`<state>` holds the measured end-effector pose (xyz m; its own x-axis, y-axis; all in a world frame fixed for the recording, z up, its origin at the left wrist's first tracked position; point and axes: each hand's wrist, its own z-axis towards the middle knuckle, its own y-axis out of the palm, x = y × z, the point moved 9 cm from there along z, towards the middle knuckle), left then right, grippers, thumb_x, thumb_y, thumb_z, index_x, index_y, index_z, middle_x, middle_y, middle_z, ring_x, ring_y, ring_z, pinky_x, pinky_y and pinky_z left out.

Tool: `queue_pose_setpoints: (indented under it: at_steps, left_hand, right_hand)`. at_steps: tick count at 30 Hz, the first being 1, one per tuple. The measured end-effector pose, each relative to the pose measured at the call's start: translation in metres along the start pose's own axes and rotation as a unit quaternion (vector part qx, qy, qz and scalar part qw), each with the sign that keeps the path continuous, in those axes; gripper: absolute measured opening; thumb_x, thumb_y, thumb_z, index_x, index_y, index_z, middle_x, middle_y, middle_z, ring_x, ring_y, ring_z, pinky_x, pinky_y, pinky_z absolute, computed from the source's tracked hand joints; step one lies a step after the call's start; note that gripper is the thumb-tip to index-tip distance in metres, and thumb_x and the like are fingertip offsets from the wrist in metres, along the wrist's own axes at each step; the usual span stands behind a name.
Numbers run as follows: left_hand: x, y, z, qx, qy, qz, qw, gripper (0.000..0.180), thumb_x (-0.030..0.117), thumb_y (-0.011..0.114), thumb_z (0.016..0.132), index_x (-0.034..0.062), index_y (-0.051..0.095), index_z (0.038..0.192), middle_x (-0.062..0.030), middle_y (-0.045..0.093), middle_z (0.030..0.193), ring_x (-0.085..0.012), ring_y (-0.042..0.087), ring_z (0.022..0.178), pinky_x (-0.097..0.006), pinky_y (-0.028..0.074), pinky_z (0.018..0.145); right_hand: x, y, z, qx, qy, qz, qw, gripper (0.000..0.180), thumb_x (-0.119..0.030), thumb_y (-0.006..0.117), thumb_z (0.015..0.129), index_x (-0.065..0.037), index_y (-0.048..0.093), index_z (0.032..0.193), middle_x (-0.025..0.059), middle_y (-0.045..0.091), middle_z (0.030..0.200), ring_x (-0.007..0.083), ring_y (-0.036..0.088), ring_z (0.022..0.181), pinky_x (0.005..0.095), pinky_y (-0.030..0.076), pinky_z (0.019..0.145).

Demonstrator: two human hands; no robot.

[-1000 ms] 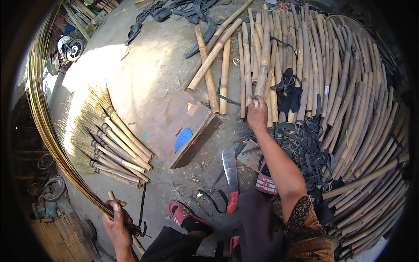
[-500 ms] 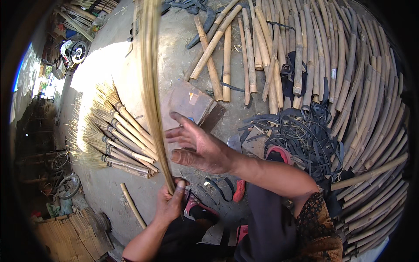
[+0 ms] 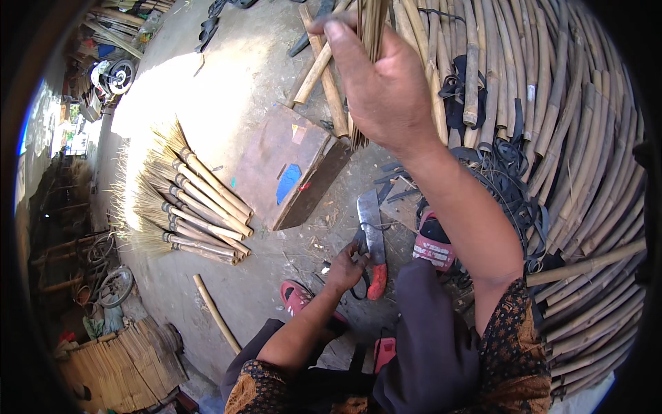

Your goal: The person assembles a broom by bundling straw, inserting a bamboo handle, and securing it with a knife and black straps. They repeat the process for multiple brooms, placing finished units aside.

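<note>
My right hand (image 3: 389,90) is raised at the upper middle, closed around a bundle of thin straw-coloured sticks (image 3: 372,26). The bundle's lower end shows below the hand; its top runs out of view. Low in front of me, my left hand (image 3: 345,269) is closed on a black rubber strip (image 3: 360,241). Just right of it lies a large knife (image 3: 372,228) with a broad grey blade and red handle. A brown wooden block (image 3: 265,155) with a blue patch stands on the ground beyond my left hand.
Several finished hand brooms (image 3: 207,200) with bamboo handles lie at the left. Bamboo poles (image 3: 552,131) cover the right side. Black rubber strips (image 3: 507,186) are heaped beside my right foot in a pink sandal (image 3: 434,248). A loose bamboo stick (image 3: 216,314) lies at the lower left.
The stick bundle has passed from my left hand to my right, which rose and closed on it. My left hand moved right and took hold of a black rubber strip.
</note>
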<state>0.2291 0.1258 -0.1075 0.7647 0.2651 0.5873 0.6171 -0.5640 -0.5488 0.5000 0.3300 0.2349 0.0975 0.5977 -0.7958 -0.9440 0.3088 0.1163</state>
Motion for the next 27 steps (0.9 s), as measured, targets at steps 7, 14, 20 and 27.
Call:
queue_pose_setpoints:
  at_steps: [7,14,20,27]
  left_hand:
    - [-0.008,-0.010,-0.014,-0.021,-0.087,-0.181,0.979,0.060,0.045,0.064,0.103,-0.0001,0.057,0.142,-0.0145,0.068,0.125,-0.0239,0.066,0.115,-0.036,0.052,0.097]
    - [0.150,-0.195,-0.088,0.367,0.291,-0.236,0.851,0.058,0.043,0.058,0.107,-0.0023,0.051,0.142,-0.0186,0.059,0.141,-0.0283,0.060,0.122,-0.042,0.046,0.107]
    - [0.171,-0.299,-0.203,0.369,0.252,-0.525,0.725,0.046,0.047,0.039,0.113,0.0138,0.042,0.081,-0.0039,0.049,0.067,-0.0244,0.059,0.069,-0.051,0.053,0.095]
    - [0.199,-0.282,-0.285,0.210,0.379,-0.709,0.557,0.050,0.052,0.043,0.111,0.0186,0.043,0.074,0.0044,0.036,0.056,-0.0118,0.039,0.051,-0.033,0.045,0.067]
  right_hand:
    - [0.178,0.031,-0.131,-0.198,0.342,-0.184,0.900,0.036,-0.034,0.049,0.110,-0.006,0.063,0.127,0.0165,0.070,0.085,0.0273,0.072,0.080,0.0445,0.058,0.075]
    - [0.018,0.132,-0.178,-0.397,0.070,-0.101,0.910,0.016,-0.016,0.061,0.094,-0.004,0.060,0.104,0.0227,0.071,0.081,0.0440,0.073,0.080,0.0531,0.059,0.068]
    - [-0.065,0.115,-0.174,-0.478,0.062,-0.222,0.847,0.019,-0.017,0.062,0.093,0.000,0.063,0.101,0.0238,0.073,0.089,0.0447,0.072,0.089,0.0559,0.055,0.076]
    - [-0.227,0.147,-0.158,-0.572,-0.026,-0.192,0.797,0.034,-0.030,0.067,0.095,0.000,0.063,0.111,0.0263,0.071,0.096,0.0454,0.069,0.095,0.0528,0.055,0.081]
